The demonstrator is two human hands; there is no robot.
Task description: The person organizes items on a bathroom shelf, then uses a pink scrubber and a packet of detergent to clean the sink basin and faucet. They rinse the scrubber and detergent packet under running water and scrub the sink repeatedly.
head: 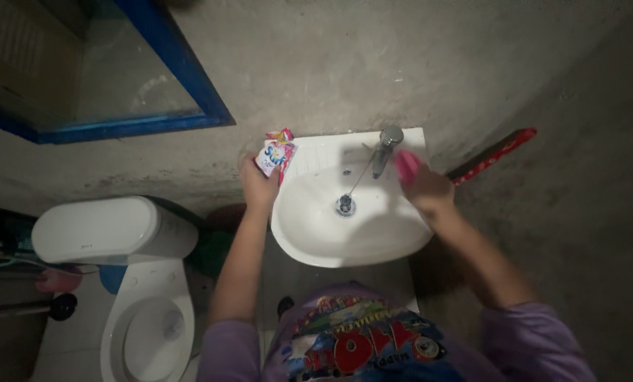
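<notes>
One camera sits on the person's head and looks straight down, from fairly high up, at the white sink [394, 244] and toilet [143, 318].

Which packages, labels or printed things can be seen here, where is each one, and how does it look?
Small flat sachet, pink, white and blue: held in the left hand over the left rim of the white oval basin.
Colourful round print on the purple shirt: bottom centre.
Small pink object in the right hand: beside the grey tap, no label visible.

Left hand [258, 185] gripping a pink detergent sachet [275, 153] by the white sink [373, 244], right hand [427, 189] holding something pink [405, 166] (can't tell what) near the tap [386, 145].
</notes>
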